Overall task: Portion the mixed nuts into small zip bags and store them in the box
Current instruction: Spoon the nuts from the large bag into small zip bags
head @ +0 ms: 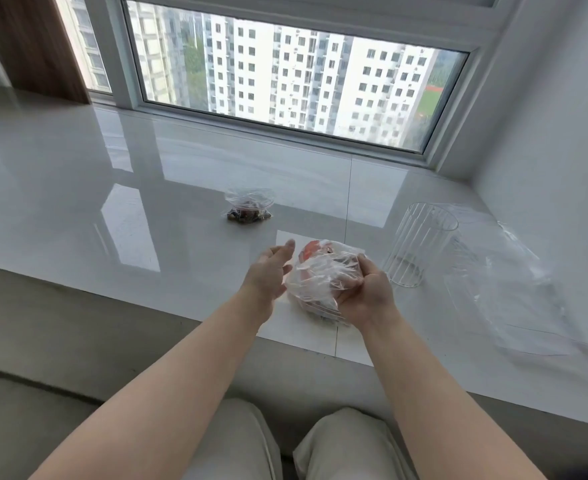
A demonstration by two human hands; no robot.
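A: While the right hand (361, 292) grips the big nut bag (323, 275) over the sill's (77, 188) front edge, the left hand (271, 271) hangs spread beside it, holding nothing.

B: Risk? Thin crinkly plastic, one-hand grip. If it slips or the mouth tips, nuts prob spill onto the floor.

A: One small filled bag (249, 207) sits further back, well apart. Clear box (420, 244) stands right.

B: Loose spare bags (514, 289) by it could slide off too.
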